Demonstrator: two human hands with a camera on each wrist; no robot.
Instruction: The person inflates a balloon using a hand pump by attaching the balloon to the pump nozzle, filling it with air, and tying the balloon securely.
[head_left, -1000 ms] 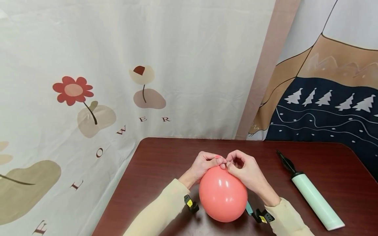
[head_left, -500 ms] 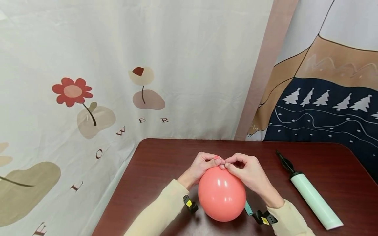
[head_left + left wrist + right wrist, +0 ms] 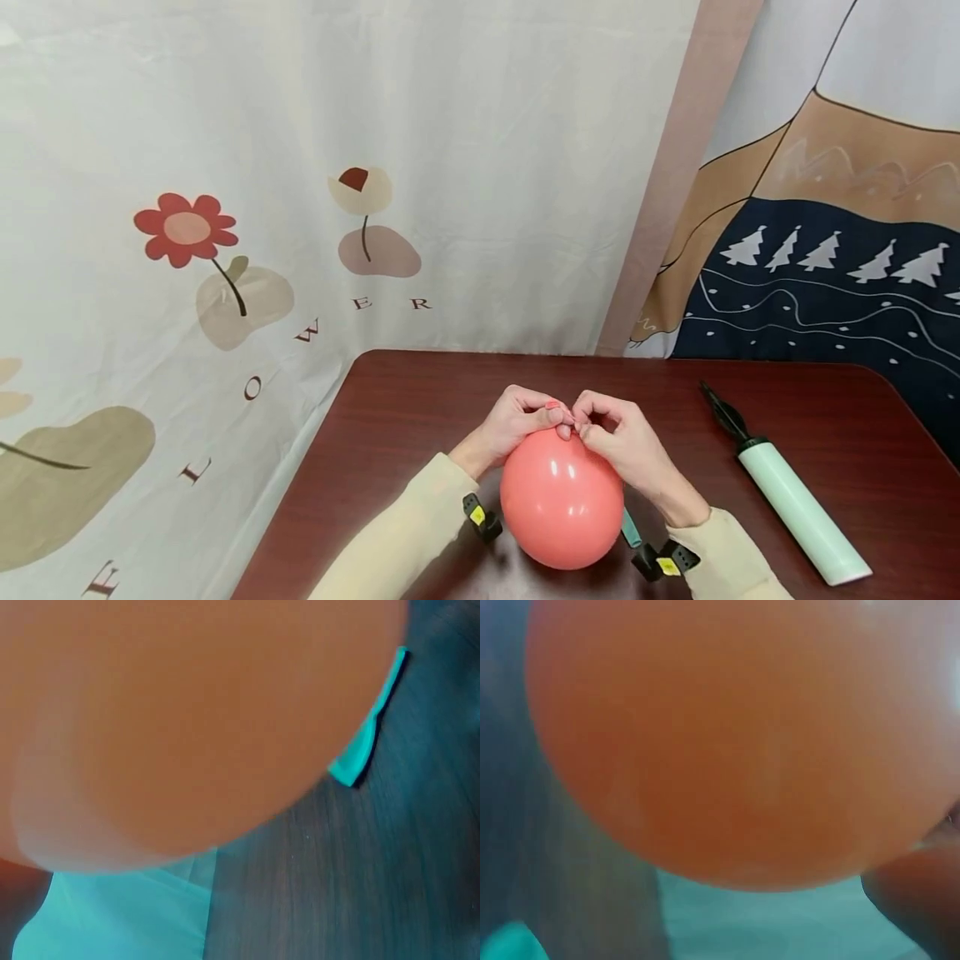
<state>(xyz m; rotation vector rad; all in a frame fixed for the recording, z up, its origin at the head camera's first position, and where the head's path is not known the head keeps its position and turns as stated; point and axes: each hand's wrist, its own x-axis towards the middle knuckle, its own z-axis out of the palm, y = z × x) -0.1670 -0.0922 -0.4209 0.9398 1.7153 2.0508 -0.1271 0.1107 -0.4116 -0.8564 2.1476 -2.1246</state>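
An inflated coral-red balloon (image 3: 562, 500) hangs below both hands over the table. My left hand (image 3: 519, 417) pinches its neck between thumb and fingers, and a bit of red rubber shows above the thumb. Close against it, my right hand (image 3: 618, 429) pinches the neck's end with thumb and forefinger. The fingers hide most of the neck. In the left wrist view the balloon (image 3: 202, 727) covers the upper left. The balloon (image 3: 742, 750) also fills most of the right wrist view, with part of the right hand (image 3: 919, 889) at the lower right edge.
A mint-green hand pump (image 3: 802, 508) with a black nozzle lies on the right of the dark red-brown table (image 3: 420, 400). Partly behind the balloon lies a flat teal strip (image 3: 631, 529). A printed curtain (image 3: 510, 167) hangs behind the table.
My right hand's fingers shift slightly at the neck, straightening half a second ago and now bent again. The balloon has moved slightly to the left. My left hand keeps its pinch.
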